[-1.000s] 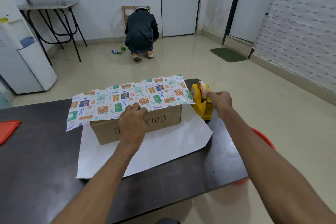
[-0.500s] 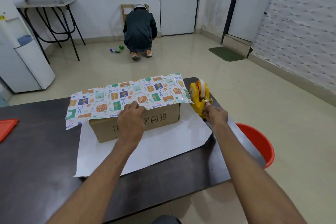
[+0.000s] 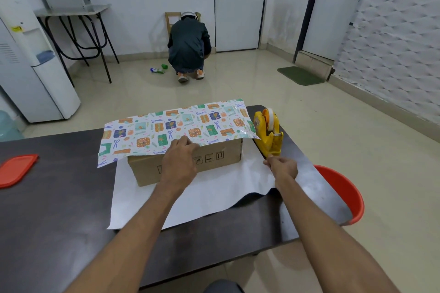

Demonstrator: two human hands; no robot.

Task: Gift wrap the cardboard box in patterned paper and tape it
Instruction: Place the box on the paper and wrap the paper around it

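A brown cardboard box (image 3: 221, 158) lies on a sheet of patterned paper whose white underside (image 3: 214, 195) faces up on the dark table. The far flap of the paper, printed side (image 3: 166, 128) up, is folded over the box top. My left hand (image 3: 178, 164) presses that flap's edge against the box's near top edge, fingers curled over it. To the right of the box stands a yellow tape dispenser (image 3: 267, 133). My right hand (image 3: 282, 166) pinches the tape end just below the dispenser's cutter; the clear tape itself is hard to make out.
The dark table (image 3: 59, 209) carries an orange lid (image 3: 16, 169) at its left edge. An orange bucket (image 3: 345, 195) stands on the floor by the table's right end. A person (image 3: 189, 47) crouches at the far wall. A white water dispenser (image 3: 31, 62) stands at left.
My right hand has drawn back from the top of the tape dispenser toward me, down past the cutter. My left hand has stayed on the paper edge.
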